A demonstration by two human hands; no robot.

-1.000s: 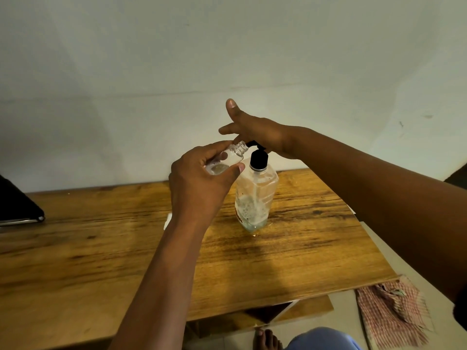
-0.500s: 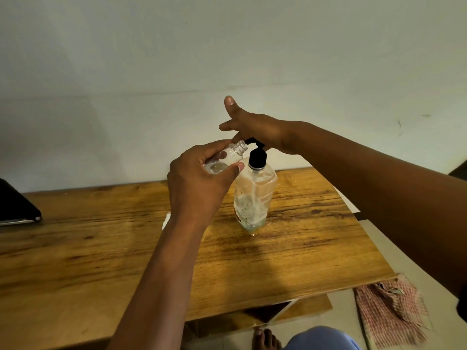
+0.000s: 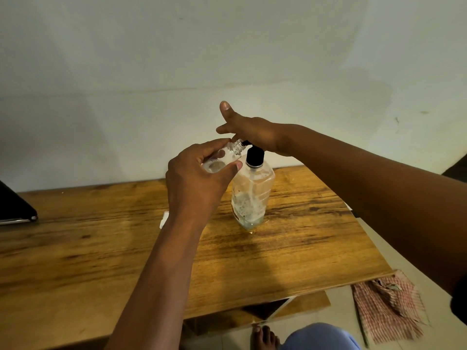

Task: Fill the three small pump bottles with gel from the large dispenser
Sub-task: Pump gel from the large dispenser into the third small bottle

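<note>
A small clear bottle is held tilted in the left hand, gripped between thumb and fingers. Its open neck is pointed at the black spout of the large dispenser. The dispenser is stood upright near the middle of the wooden table, a bit to the right. A black pump top is seen on it, and the right hand is laid flat on that pump, fingers spread, nothing gripped. A label is seen low on the dispenser, but no words can be read. A checked cloth is seen on the floor at the near right. A dark flat thing is seen at the far left.
</note>
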